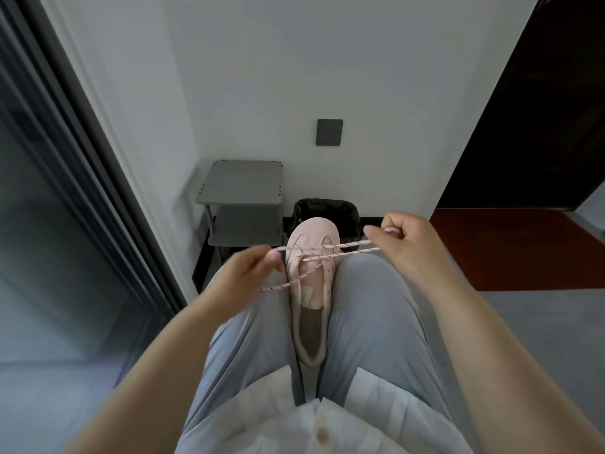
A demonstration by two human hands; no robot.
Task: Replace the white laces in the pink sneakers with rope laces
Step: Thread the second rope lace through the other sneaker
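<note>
**Rope lace drawn taut across a pink sneaker held in the lap**

A seated person grips a pink sneaker (309, 290) upright between the thighs of light blue-grey trousers (376, 306). Its toe points away from the body and its opening faces the camera. A pink rope lace (327, 253) with dark flecks is threaded through the eyelets nearest the toe, and the eyelets nearer the opening look unlaced.

The left hand (242, 276) sits just beside the sneaker's left edge, with its fingers (262, 262) curled and pinching one strand of the lace. A further stretch of lace shows below this hand and runs back to the eyelets. The right hand (409, 244) is raised to the right of the toe, above the right thigh. Its fingers (393, 221) are closed around the lace, and two strands stretch nearly level from it across the front of the sneaker.

The hem of a white shirt (278, 421) with a button lies over the lap at the lower edge of the view. Beyond the knees, a grey two-tier rack (244, 188) stands on the floor against the white wall. A bin with a black liner (324, 208) stands just beside it, partly hidden by the sneaker's toe. A dark rectangular plate (329, 132) is fixed to the wall above the bin. A dark door (540, 109) stands at the right, and a glass panel in a dark frame (49, 224) fills the left side.
</note>
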